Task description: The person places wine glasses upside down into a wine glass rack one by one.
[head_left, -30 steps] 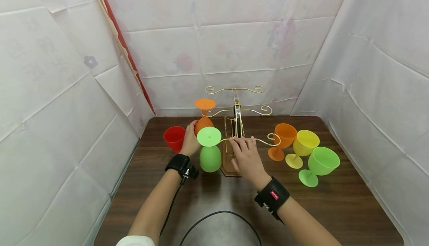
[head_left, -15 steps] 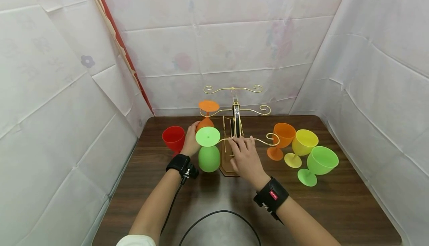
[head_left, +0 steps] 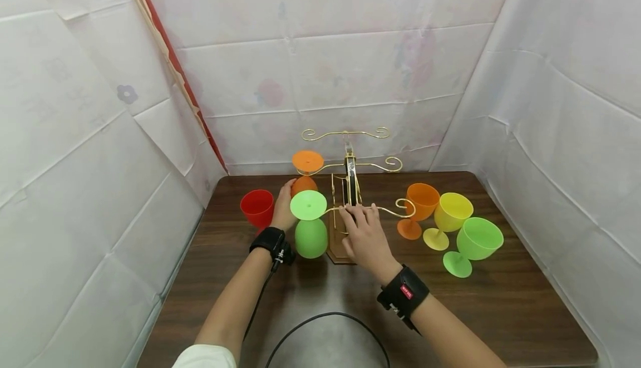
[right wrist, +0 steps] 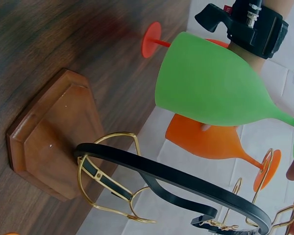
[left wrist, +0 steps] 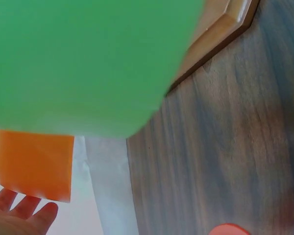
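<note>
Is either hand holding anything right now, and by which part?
The left hand holds an upside-down orange goblet by its bowl. The right hand touches the front of the goblet rack; whether it grips there cannot be told.

Toward the far edge of the tabletop [head_left: 501, 312], an inverted green cup [head_left: 311, 239] partly hides an inverted orange cup [head_left: 304, 185].

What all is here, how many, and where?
Upright plastic-looking stemmed goblets: 4, red goblet left; orange goblet, yellow goblet, green goblet right
Inverted goblets: 2, inverted green goblet, inverted orange goblet, rack's left
Scrolled metal rack: 1, gold and black, centre
Wood-grain table: 1, brown, underneath
Printed sheets: several, white, around
Cable: count unclear, black, front
Straps: 2, black, wrists
Sleeve: 1, white, left arm
Left hand: 1, holding inverted orange goblet
Right hand: 1, on rack's front arm
</note>
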Demonstrator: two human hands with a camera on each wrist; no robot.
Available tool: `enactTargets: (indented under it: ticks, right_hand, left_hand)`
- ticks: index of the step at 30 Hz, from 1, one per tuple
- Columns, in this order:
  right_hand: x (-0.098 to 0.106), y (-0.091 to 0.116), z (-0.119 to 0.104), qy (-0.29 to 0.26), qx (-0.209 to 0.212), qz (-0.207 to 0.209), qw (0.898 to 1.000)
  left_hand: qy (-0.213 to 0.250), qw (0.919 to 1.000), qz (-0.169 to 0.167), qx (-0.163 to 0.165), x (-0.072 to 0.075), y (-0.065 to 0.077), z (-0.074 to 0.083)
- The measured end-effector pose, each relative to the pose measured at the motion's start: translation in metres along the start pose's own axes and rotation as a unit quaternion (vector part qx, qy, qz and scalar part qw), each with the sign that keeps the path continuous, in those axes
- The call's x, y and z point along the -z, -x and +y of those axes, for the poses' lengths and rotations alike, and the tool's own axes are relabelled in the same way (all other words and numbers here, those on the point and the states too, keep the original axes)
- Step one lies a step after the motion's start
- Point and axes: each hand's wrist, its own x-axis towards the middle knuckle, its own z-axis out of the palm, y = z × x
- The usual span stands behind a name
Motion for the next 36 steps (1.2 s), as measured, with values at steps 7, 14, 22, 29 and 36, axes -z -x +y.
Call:
enactTargets:
  ticks: [7, 14, 22, 29, 36]
  right_hand:
    - [-0.003, 0.0, -0.004, -0.007, -0.001, 0.005, 1.0]
    - [-0.003, 0.0, -0.007, -0.005, -0.002, 0.002, 1.0]
    - [-0.001, -0.001, -0.006, -0.005, -0.006, 0.004, 1.0]
    - [0.0, -0.001, -0.005, -0.007, -0.008, -0.001, 1.0]
    - [0.0, 0.0, -0.002, -0.005, -0.013, -0.006, 1.0]
  left_hand:
    - [-0.002, 1.0, -0.007, 0.006, 0.001, -0.002, -0.005]
    - [-0.011, 0.9991, -0.004, 0.041, 0.002, 0.003, 0.0]
    - [-0.02, 0.9981, 0.006, 0.058, 0.003, 0.009, 0.006]
    - [-0.027, 0.9989, 0.027, 0.028, 0.008, 0.028, 0.01]
    - [-0.034, 0.9983, 0.047, -0.005, 0.01, 0.045, 0.014]
